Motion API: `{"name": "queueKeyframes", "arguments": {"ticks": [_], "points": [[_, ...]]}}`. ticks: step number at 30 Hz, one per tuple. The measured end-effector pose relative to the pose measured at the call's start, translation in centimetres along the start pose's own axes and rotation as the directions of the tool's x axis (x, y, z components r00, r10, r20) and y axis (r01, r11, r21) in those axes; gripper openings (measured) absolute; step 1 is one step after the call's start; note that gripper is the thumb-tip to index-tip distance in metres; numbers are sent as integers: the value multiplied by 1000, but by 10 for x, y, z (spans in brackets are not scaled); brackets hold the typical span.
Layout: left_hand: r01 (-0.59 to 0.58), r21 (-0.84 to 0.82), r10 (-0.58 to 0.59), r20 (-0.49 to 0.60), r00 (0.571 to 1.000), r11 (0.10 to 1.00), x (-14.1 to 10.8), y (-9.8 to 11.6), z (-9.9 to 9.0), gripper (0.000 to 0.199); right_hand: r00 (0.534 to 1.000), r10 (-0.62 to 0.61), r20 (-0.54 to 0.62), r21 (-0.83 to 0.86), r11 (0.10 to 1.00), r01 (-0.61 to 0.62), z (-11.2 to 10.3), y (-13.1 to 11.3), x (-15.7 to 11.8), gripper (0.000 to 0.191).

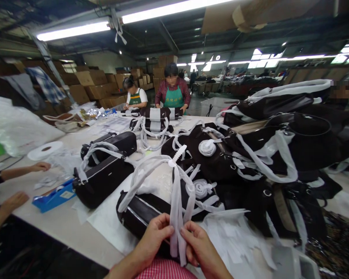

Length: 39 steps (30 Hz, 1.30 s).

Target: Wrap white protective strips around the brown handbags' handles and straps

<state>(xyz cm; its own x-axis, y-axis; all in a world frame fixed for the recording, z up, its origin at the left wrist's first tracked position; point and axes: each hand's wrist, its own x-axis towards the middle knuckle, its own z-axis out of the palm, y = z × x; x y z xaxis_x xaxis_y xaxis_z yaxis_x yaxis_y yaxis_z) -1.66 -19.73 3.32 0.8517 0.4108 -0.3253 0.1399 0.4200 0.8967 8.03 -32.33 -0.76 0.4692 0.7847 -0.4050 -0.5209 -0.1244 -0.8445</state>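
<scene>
At the bottom centre, my left hand [158, 234] pinches one edge of a white-wrapped strap [177, 201]. My right hand [196, 244] is closed on the other edge of the same wrapped strap, close beside it. The strap rises to a white serrated tie [178, 155], where a second wrapped loop meets it. Behind and left of my hands lies a black cylindrical bag [142, 213], with a white-wrapped handle arching above it. White sheets [232, 236] lie to the right of my right hand.
Black bags [103, 182] lie to the left, near a blue tape dispenser [56, 195] and a white roll [45, 150]. More black bags are piled right [305, 139]. Another person's hands [16, 201] reach in from the left. Two people in green aprons [173, 97] work across the table [75, 232].
</scene>
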Motion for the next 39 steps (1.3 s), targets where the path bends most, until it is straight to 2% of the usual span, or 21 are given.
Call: {"name": "queueKeyframes", "arguments": {"ticks": [3,6,9,11,14,15,17,20,24,27,32,36,39], "points": [[9,0,-9,14,1000,1000,1,-1,0,20,999,24,27,-7,1000,-24,3,-2,-1,52],[35,-42,-33,58,998,998,2,-3,1,28,1000,-2,-30,-72,997,0,8,0,2,53],[61,-93,-54,72,996,994,4,-6,1,25,984,-124,-130,-174,980,101,12,1,3,46],[61,-113,-57,36,998,992,4,-6,2,19,954,-241,-177,-325,929,174,11,-1,1,36],[52,-119,-55,-21,998,991,3,-5,3,19,918,-365,-154,-492,834,249,4,-9,-4,24],[52,-112,-55,-29,998,992,2,-4,4,19,917,-366,-160,-483,839,250,2,-13,-5,24],[44,-82,-47,-31,998,996,2,-3,5,21,926,-324,-195,-407,886,224,1,-22,-6,37],[17,-44,-17,-5,1000,999,3,-4,7,23,941,-278,-191,-330,921,206,8,-35,1,51],[1,-49,-1,18,1000,999,7,-14,5,36,914,-364,-179,-304,904,301,26,-45,15,33],[31,-27,-30,39,999,999,9,-19,1,44,914,-369,-169,-224,918,328,33,-47,23,20],[5,210,-44,179,983,978,11,-13,-6,37,901,-396,-178,-87,918,386,33,-51,25,15],[-57,390,-22,195,980,919,10,-10,-5,30,889,-416,-191,-21,907,420,29,-53,27,16],[-109,537,19,171,985,836,9,-11,-3,26,882,-424,-207,-7,902,432,25,-52,30,16]]}}
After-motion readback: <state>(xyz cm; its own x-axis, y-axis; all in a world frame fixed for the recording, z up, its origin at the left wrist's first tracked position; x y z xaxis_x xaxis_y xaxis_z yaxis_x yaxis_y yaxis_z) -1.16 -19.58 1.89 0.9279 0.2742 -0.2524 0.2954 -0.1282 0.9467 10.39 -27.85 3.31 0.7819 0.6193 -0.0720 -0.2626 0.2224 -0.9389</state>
